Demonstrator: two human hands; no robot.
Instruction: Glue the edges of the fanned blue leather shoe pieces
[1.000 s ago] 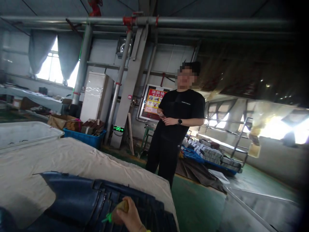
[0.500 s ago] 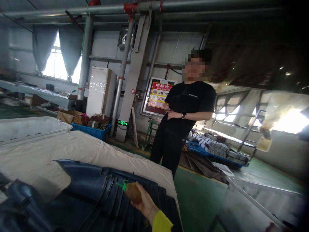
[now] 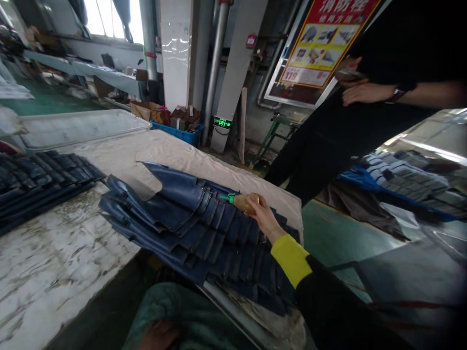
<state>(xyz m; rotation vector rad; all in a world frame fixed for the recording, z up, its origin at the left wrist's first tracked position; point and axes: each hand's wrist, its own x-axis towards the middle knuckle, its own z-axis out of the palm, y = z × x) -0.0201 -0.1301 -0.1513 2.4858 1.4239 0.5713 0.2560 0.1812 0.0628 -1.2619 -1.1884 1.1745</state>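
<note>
My right hand (image 3: 260,210) is closed around a brownish bottle (image 3: 245,203) with a green nozzle that points left. The bottle is over overlapping dark blue leather-like pieces (image 3: 222,233), laid in rows on a cloth-covered table (image 3: 175,146). Low in the view, my left hand (image 3: 160,334) rests by the green cloth over my lap; it is dark and blurred, and its fingers cannot be made out.
A second stack of dark blue pieces (image 3: 44,180) lies on the left, near a white tub (image 3: 83,127). Behind the table stand a blue crate (image 3: 182,133) and a person in black (image 3: 314,141) holding a small object.
The view has tilted down and come closer to the table. My lap, my left hand and the left stack now show. My right hand still holds the bottle over the pieces.
</note>
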